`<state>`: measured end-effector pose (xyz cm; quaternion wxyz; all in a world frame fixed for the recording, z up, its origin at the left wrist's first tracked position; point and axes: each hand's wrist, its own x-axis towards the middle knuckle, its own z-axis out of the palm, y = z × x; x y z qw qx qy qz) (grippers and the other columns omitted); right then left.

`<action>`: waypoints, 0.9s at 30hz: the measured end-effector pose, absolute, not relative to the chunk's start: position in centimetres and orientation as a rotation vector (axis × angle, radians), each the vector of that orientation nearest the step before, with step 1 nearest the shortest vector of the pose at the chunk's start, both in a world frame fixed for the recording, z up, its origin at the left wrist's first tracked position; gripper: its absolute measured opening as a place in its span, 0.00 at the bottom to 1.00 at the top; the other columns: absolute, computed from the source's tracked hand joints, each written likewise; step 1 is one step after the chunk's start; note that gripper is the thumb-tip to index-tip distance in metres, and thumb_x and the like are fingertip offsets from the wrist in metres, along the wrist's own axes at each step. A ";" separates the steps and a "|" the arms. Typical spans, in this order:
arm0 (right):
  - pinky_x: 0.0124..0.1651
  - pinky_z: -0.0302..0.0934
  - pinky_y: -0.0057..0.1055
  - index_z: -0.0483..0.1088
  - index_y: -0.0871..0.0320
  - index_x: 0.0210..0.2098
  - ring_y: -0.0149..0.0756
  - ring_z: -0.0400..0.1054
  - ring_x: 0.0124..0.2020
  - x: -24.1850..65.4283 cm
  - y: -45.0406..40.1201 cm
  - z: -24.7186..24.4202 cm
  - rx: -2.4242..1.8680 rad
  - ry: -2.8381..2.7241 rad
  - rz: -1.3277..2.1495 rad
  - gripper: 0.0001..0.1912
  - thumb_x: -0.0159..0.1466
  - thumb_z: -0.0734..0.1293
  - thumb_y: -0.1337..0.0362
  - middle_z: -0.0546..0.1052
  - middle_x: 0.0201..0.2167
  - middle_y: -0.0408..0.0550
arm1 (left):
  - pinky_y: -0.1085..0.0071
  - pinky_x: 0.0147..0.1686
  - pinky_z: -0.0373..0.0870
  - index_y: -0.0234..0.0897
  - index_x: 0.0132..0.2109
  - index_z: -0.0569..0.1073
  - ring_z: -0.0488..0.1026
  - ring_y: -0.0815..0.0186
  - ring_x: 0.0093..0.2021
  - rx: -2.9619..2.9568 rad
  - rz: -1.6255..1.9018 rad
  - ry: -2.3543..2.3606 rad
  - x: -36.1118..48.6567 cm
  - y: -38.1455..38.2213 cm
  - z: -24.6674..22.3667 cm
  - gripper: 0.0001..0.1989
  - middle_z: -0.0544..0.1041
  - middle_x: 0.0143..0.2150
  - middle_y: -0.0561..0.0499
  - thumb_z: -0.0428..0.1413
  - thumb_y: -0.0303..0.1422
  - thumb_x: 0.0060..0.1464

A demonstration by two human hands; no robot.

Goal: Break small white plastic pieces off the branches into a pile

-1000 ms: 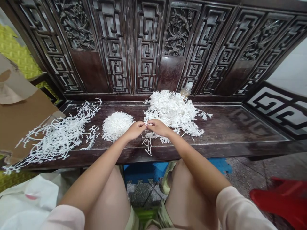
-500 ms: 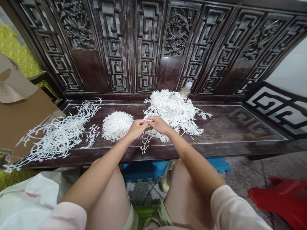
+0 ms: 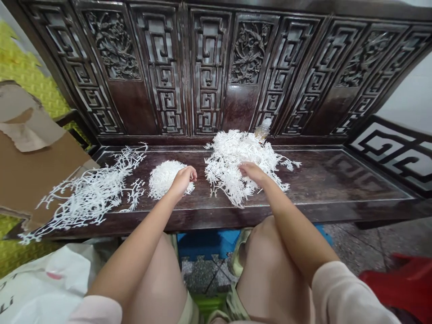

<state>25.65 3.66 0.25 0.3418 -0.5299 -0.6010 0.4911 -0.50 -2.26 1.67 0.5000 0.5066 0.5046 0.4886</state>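
Left hand [image 3: 182,182] low on the right side of a round white bundle [image 3: 165,181] of fine branching sprigs, fingers curved over the bundle and lightly closed, with no clear pinch; whether any strand lies caught between them, impossible to tell. Right hand [image 3: 251,172] on the near part of a heaped pile of white branching sprigs [image 3: 229,164], fingers close together and bent downward, partly sunk among the branches, with any grip hidden. Bundle and pile well apart on a dark polished wooden surface [image 3: 324,180], bundle to the left, pile to the right.

Farther left on the same surface, a looser spread of long white sprigs [image 3: 92,195], its left end reaching toward a torn brown cardboard sheet [image 3: 32,173]. Just behind the pile, against the carved wooden backrest [image 3: 209,74], a small clear plastic bottle [image 3: 262,129] with a white cap, upright or nearly so, its contents too small to tell. Near left, below the surface, a white plastic bag [image 3: 43,283], its contents hidden. Near right, on the floor, part of a red plastic stool [image 3: 398,283].
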 end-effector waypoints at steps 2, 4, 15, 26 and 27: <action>0.28 0.50 0.28 0.61 0.60 0.20 0.26 0.53 0.20 24.8 2.9 0.5 -1.322 -1.585 1.421 0.12 0.50 0.63 0.57 0.62 0.17 0.40 | 0.75 0.28 0.59 0.35 0.22 0.62 0.64 0.72 0.25 1.072 1.069 1.274 -1.0 -1.4 0.8 0.06 0.66 0.24 0.53 0.44 0.31 0.40; 0.30 0.52 0.29 0.63 0.60 0.23 0.26 0.56 0.22 22.9 2.0 1.0 -1.240 -1.592 1.488 0.12 0.51 0.63 0.57 0.65 0.20 0.41 | 0.75 0.26 0.59 0.34 0.23 0.64 0.65 0.72 0.24 0.924 0.957 1.324 -1.1 -0.5 -0.2 0.05 0.67 0.24 0.52 0.46 0.31 0.39; 0.31 0.54 0.27 0.64 0.61 0.24 0.25 0.58 0.22 17.7 0.0 1.8 -1.110 -1.521 1.698 0.07 0.51 0.64 0.63 0.66 0.19 0.41 | 0.72 0.27 0.62 0.33 0.28 0.67 0.66 0.71 0.23 0.659 0.784 1.144 0.4 -0.1 -1.0 0.06 0.67 0.24 0.52 0.48 0.29 0.39; 0.30 0.53 0.26 0.64 0.61 0.24 0.25 0.59 0.22 17.0 -0.3 1.7 -1.167 -1.510 1.657 0.04 0.50 0.64 0.66 0.67 0.19 0.41 | 0.75 0.26 0.57 0.34 0.28 0.66 0.60 0.74 0.22 1.255 0.737 1.046 1.7 -1.1 -1.0 0.18 0.61 0.21 0.56 0.51 0.47 0.43; 0.30 0.53 0.26 0.64 0.61 0.24 0.25 0.59 0.22 17.0 -0.3 1.6 -1.166 -1.511 1.661 0.04 0.50 0.63 0.66 0.66 0.19 0.41 | 0.75 0.25 0.56 0.34 0.27 0.67 0.60 0.74 0.22 1.291 0.735 1.056 1.7 -1.0 -1.2 0.18 0.61 0.21 0.56 0.51 0.47 0.43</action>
